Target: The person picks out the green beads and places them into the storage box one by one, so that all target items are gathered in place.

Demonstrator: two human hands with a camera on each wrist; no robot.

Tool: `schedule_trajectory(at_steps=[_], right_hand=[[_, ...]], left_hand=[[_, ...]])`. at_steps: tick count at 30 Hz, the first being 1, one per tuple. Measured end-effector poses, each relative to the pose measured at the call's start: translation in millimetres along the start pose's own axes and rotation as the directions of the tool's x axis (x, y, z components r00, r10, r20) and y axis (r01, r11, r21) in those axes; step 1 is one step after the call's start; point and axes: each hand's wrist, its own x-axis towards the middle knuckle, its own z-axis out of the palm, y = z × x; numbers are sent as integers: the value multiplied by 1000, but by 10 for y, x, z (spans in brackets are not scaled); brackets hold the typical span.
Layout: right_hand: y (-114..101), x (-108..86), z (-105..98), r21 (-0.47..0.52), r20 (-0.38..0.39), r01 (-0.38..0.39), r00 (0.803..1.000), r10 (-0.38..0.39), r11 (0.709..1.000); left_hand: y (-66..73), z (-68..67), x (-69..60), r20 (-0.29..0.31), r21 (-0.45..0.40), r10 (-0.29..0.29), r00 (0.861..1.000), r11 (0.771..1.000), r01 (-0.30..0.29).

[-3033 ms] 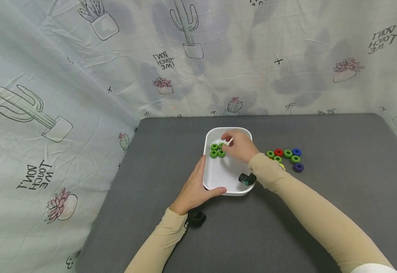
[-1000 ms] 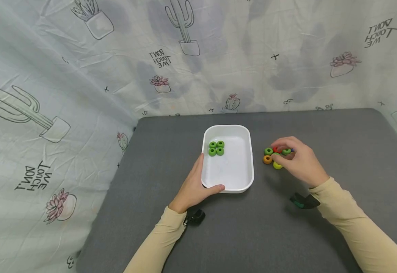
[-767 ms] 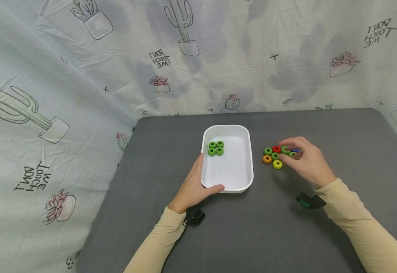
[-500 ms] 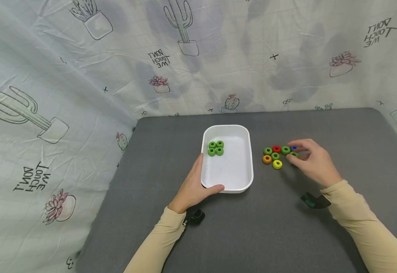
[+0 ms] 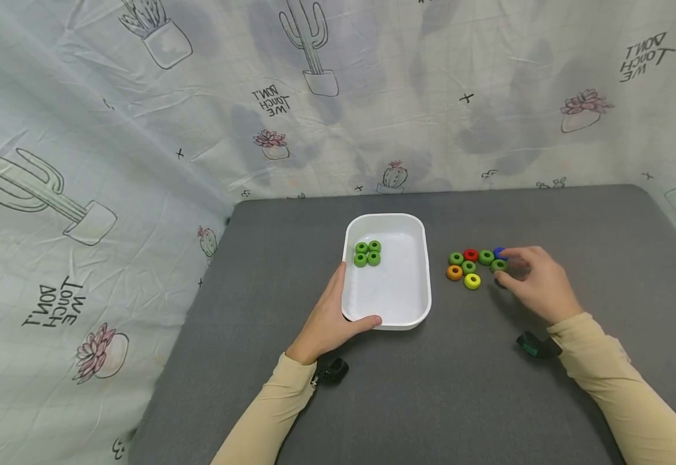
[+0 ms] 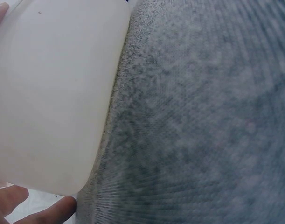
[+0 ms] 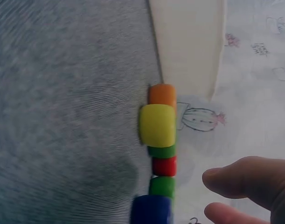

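Note:
My left hand holds the white tray at its near left corner, thumb over the near rim and fingers along the left side. Several green beads stand grouped inside the tray towards its upper left. My right hand hovers at the right end of the loose beads, thumb and fingers apart, beside a green bead and a blue bead. In the right wrist view the fingers are clear of the beads, and a dark blue bead shows at the bottom; the head view mostly hides it.
Right of the tray on the grey table lie a red bead, an orange bead, a yellow bead and several green ones. A patterned cloth hangs behind the table and at its left.
My right hand has gone from inside the tray to the loose beads, then further right along them, uncovering the yellow, green and blue ones. The left hand stays on the tray.

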Motion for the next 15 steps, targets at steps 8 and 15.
schedule_trajectory(at_steps=[8, 15], right_hand=[[70, -13, 67, 4, 33, -26, 999, 26, 1000], [99, -24, 120, 9, 45, -20, 999, 19, 1000]], left_hand=[[12, 6, 3, 5, -9, -8, 1000, 1000, 8], [1, -1, -8, 3, 7, -3, 1000, 1000, 3]])
